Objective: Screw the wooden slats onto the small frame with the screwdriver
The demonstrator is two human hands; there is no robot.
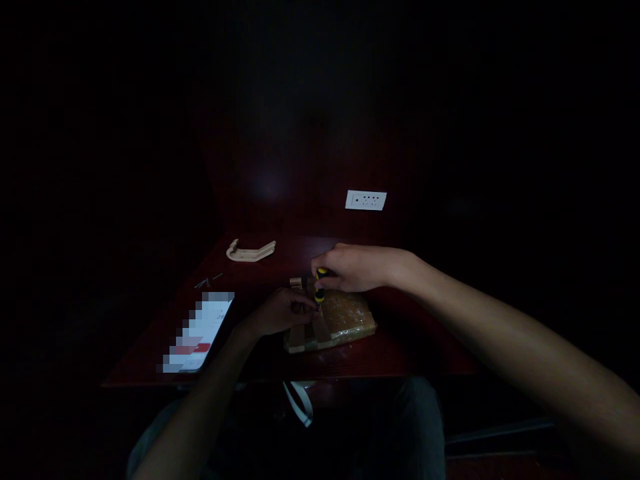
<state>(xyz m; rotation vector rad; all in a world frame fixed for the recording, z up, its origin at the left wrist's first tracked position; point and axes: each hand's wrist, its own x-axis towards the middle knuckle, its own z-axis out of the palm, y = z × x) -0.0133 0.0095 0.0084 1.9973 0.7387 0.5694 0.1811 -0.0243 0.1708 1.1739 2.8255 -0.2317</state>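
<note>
A yellow and black screwdriver (321,285) stands upright in my right hand (343,267), whose fingers wrap round its handle. Its lower end is over a brown, shiny, tape-wrapped package (347,318) with pale strips across its left part. My left hand (285,311) rests on the left side of the package, fingertips pressed together close to the screwdriver's lower end. Whatever those fingertips pinch is too small and dark to make out.
A beige curved bracket (250,254) lies at the back left of the dark red table (270,367). Several thin screws or nails (204,283) lie nearer, beside a lit phone (200,337). A white socket plate (366,200) is on the wall. A white strap (300,405) hangs below the table edge.
</note>
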